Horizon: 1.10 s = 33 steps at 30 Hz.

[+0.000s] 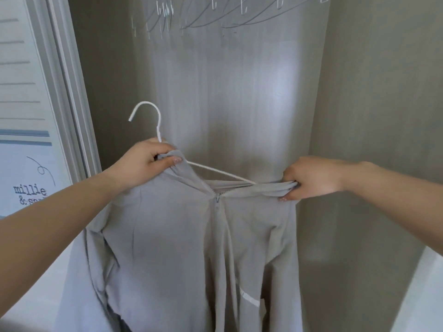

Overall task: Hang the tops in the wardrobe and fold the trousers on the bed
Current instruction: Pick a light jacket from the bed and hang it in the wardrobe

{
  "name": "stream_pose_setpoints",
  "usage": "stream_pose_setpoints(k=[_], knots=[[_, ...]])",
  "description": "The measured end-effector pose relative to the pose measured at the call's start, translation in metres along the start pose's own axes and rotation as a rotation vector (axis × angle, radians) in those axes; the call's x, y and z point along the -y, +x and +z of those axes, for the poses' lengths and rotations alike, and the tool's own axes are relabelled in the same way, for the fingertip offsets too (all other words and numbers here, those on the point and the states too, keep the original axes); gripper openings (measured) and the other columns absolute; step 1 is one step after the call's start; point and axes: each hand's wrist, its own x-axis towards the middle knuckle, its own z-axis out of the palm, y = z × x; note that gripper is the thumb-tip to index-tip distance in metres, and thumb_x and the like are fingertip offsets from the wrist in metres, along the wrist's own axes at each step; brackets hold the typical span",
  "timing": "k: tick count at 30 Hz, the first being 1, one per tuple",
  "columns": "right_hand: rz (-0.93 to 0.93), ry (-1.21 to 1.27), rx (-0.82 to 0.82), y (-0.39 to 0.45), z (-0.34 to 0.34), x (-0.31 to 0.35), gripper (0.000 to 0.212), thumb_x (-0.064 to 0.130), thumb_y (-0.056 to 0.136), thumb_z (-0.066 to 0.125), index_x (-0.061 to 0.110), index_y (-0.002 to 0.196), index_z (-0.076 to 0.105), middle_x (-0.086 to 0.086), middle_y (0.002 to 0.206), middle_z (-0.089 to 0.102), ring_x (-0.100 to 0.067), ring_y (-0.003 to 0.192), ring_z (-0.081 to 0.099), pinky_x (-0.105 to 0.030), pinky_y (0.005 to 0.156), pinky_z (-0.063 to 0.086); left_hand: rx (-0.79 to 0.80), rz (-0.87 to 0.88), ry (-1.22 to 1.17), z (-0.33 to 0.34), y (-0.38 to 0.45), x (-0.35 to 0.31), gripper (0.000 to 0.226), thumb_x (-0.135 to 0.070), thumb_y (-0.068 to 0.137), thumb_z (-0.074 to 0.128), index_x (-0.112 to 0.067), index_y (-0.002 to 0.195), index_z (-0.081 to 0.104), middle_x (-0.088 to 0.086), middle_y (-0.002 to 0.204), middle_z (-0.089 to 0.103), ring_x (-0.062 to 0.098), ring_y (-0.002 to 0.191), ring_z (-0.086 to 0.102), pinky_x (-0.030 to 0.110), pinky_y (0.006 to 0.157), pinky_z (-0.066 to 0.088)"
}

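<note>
Fingers of the left hand (146, 161) were curled round the bunched collar of the grey zip top (172, 248) together with the neck of the white hanger (157, 130), just below its hook. That hook rose clear above the knuckles, its open end turned left. From this grip one bare white arm of the hanger ran down and to the right, across the gap between the hands, to the right hand (311, 179), which pinched the other side of the collar in a closed fist and pulled it taut over the hanger's end. One top and one hanger were in hand, the zip closed up to the throat and sitting right of centre. The garment hung in front of the wardrobe (239, 92), its two sleeves drooping at the sides and its hem running out of view at the bottom edge. Behind it the grey back panel stood bare, with open room between the hook and the empty hangers (191, 17) clustered along the top edge; they overlapped too much to count. A side wall closed the space on the right, a pale door frame (69, 92) on the left. Beyond that frame sat a printed panel (26, 164) lettered "millie".
</note>
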Motion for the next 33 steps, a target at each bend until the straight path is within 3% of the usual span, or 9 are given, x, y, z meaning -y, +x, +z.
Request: stream_pose_setpoints(k=[3,6,10,14,18,21,28,31,33], knots=[[-0.001,-0.016,-0.022,-0.004,-0.008,-0.002,0.031,0.056,0.080,0.058,0.030,0.064,0.053,0.010,0.066,0.059,-0.007,0.059,0.052,-0.025,0.051,0.037,0.142,0.109,0.106,0.013,-0.004,-0.013,0.027,-0.026,0.087,0.060,-0.003,0.082,0.071,0.009,0.071,0.061,0.019,0.073,0.053,0.033,0.071,0.045],[-0.033,0.098,-0.093,-0.001,-0.019,0.004,0.020,0.045,0.080,0.060,0.027,0.085,0.066,0.010,0.079,0.065,-0.012,0.074,0.059,-0.022,0.059,0.041,0.156,0.123,0.143,0.030,0.002,-0.027,0.024,-0.024,0.091,0.063,-0.002,0.085,0.070,0.009,0.077,0.061,0.023,0.080,0.054,0.042,0.073,0.046],[-0.052,0.249,-0.202,0.016,-0.027,0.025,0.028,0.041,0.085,0.057,0.018,0.097,0.069,0.002,0.089,0.067,-0.016,0.082,0.060,-0.022,0.062,0.038,0.087,0.140,0.069,0.043,0.029,-0.052,0.022,-0.017,0.092,0.061,0.003,0.087,0.069,0.015,0.081,0.064,0.027,0.084,0.053,0.042,0.078,0.043],[0.072,0.465,-0.245,0.021,-0.018,0.031,0.018,0.021,0.090,0.051,0.010,0.098,0.063,-0.001,0.089,0.063,-0.017,0.082,0.055,-0.012,0.057,0.035,0.008,0.104,-0.021,0.042,0.042,-0.059,0.015,-0.011,0.089,0.064,0.000,0.094,0.072,0.018,0.084,0.063,0.026,0.081,0.056,0.035,0.076,0.044],[0.126,0.712,-0.331,0.011,-0.010,0.025,0.016,0.015,0.093,0.049,0.003,0.098,0.059,-0.013,0.096,0.063,-0.021,0.085,0.054,-0.029,0.070,0.038,-0.072,0.010,-0.150,0.033,0.036,-0.044,0.014,-0.005,0.089,0.062,-0.004,0.099,0.073,0.012,0.083,0.064,0.016,0.075,0.054,0.019,0.073,0.040],[0.112,0.842,-0.350,0.011,-0.006,0.031,0.016,0.017,0.091,0.053,0.005,0.094,0.062,-0.013,0.095,0.064,-0.019,0.083,0.056,-0.032,0.075,0.042,-0.088,-0.057,-0.193,0.034,0.035,-0.037,0.016,-0.004,0.090,0.061,-0.006,0.101,0.073,0.015,0.095,0.068,0.029,0.090,0.060,0.033,0.082,0.044],[0.152,0.943,-0.556,-0.005,0.002,0.000,0.014,0.003,0.091,0.055,-0.003,0.080,0.063,-0.014,0.077,0.062,-0.011,0.073,0.052,-0.026,0.066,0.037,-0.131,-0.092,-0.263,0.020,0.013,-0.015,0.020,-0.007,0.089,0.061,-0.025,0.094,0.069,-0.028,0.092,0.069,-0.007,0.086,0.062,0.012,0.080,0.045],[0.117,0.959,-0.534,-0.001,0.001,-0.005,0.024,0.000,0.091,0.054,0.011,0.071,0.062,0.012,0.065,0.061,0.003,0.062,0.051,-0.016,0.061,0.038,-0.129,-0.146,-0.218,0.017,0.007,-0.001,0.018,-0.004,0.089,0.063,-0.020,0.093,0.070,-0.010,0.091,0.073,0.004,0.083,0.065,0.016,0.077,0.046],[0.086,0.908,-0.452,0.006,-0.006,-0.003,0.027,-0.001,0.090,0.054,0.019,0.072,0.062,0.012,0.070,0.062,0.005,0.064,0.052,-0.010,0.061,0.038,-0.136,-0.140,-0.194,0.018,0.011,0.000,0.014,-0.004,0.088,0.064,-0.015,0.092,0.072,0.003,0.092,0.073,0.014,0.085,0.064,0.023,0.078,0.046]])
